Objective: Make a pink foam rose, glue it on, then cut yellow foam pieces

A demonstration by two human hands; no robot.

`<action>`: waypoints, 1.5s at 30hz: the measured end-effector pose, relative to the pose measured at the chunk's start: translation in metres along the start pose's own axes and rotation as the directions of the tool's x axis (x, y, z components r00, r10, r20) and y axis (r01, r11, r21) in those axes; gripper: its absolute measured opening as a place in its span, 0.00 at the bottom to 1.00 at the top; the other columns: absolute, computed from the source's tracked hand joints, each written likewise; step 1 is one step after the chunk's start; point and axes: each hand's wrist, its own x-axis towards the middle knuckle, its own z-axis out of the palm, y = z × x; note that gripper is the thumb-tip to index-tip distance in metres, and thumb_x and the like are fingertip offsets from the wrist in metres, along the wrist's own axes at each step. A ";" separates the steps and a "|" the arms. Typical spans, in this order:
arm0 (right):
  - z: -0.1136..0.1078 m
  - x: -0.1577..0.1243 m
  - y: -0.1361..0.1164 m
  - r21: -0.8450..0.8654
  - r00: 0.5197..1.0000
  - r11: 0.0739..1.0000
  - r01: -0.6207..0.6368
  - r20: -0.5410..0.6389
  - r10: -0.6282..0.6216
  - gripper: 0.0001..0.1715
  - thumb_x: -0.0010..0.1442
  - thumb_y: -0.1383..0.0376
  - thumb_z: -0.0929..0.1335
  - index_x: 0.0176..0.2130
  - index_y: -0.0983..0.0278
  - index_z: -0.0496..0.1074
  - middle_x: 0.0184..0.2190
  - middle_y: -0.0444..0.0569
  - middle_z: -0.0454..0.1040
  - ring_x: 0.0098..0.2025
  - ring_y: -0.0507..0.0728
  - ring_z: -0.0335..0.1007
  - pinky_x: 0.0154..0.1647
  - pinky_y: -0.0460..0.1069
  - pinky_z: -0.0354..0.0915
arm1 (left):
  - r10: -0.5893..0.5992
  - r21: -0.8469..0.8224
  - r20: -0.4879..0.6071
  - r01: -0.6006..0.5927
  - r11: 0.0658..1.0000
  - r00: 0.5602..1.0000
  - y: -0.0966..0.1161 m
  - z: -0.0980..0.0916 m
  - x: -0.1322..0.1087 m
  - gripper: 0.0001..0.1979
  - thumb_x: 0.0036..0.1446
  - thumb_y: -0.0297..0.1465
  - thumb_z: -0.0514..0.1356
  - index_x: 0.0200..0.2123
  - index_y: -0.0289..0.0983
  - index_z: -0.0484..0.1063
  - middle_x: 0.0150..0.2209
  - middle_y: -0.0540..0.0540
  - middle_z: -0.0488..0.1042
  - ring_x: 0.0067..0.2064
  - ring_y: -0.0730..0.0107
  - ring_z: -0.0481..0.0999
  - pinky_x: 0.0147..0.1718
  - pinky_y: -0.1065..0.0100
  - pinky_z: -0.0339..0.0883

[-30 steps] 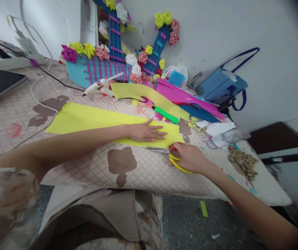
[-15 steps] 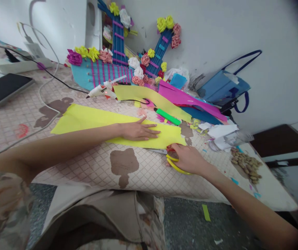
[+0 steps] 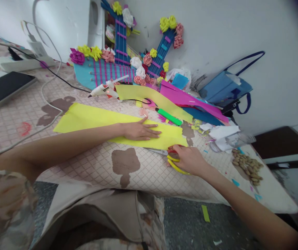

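Observation:
A long strip of yellow crepe-like paper point(image 3: 94, 119) lies across the patterned tablecloth. Flat on its right half rests my left hand point(image 3: 141, 130), fingers stretched out. My right hand point(image 3: 190, 159) is closed around the yellow and red handles of a pair of scissors point(image 3: 173, 163), just below the strip's right end. The scissors' metal blades point left along the near edge of the paper, and their tips are partly hidden beneath it. A green utility knife point(image 3: 169, 117) lies beyond the strip.
Behind are a white glue gun point(image 3: 102, 91), a paler yellow strip point(image 3: 138, 93), magenta paper point(image 3: 190, 100) and guitar-shaped decorations point(image 3: 104, 73) with paper flowers. Peanuts point(image 3: 247, 166) and a clear plastic cup point(image 3: 239, 139) sit at right. A tablet point(image 3: 7, 86) lies at left, near a cable.
The whole view has shifted slightly, moving the scene a little to the right. Both hands, the paper and the scissors keep nearly the same places relative to one another.

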 end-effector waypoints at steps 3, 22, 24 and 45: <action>-0.002 -0.002 -0.002 0.040 1.000 0.999 -0.015 -0.017 0.015 0.29 0.52 0.45 0.66 0.43 0.64 0.66 0.38 0.54 0.77 0.39 0.63 0.73 0.35 0.52 0.64 | 0.026 0.005 -0.050 -0.026 1.000 0.998 -0.002 0.001 0.000 0.23 0.65 0.38 0.39 0.63 0.49 0.47 0.64 0.54 0.50 0.67 0.65 0.40 0.61 0.53 0.17; -0.008 0.008 -0.017 0.067 0.998 0.997 -0.042 0.040 0.040 0.31 0.51 0.44 0.65 0.44 0.64 0.66 0.39 0.55 0.76 0.40 0.65 0.73 0.35 0.53 0.64 | -0.020 0.048 -0.082 0.024 0.999 0.996 -0.003 0.001 -0.023 0.23 0.65 0.37 0.41 0.62 0.48 0.52 0.65 0.51 0.49 0.66 0.60 0.42 0.61 0.50 0.18; -0.009 0.010 -0.019 0.067 0.998 0.997 -0.041 0.039 0.039 0.31 0.52 0.45 0.65 0.44 0.64 0.66 0.38 0.55 0.76 0.40 0.64 0.73 0.36 0.53 0.63 | -0.030 0.076 -0.057 0.034 0.997 0.998 -0.003 0.001 -0.022 0.23 0.65 0.37 0.40 0.63 0.47 0.50 0.65 0.51 0.47 0.66 0.61 0.41 0.60 0.50 0.16; -0.002 -0.004 0.002 0.060 1.000 0.998 -0.017 -0.023 0.019 0.26 0.52 0.48 0.67 0.43 0.64 0.65 0.40 0.53 0.76 0.41 0.63 0.73 0.37 0.53 0.64 | -0.090 0.016 -0.102 0.093 0.996 0.991 0.005 0.005 -0.010 0.22 0.65 0.38 0.42 0.61 0.47 0.55 0.65 0.50 0.49 0.66 0.60 0.43 0.61 0.48 0.23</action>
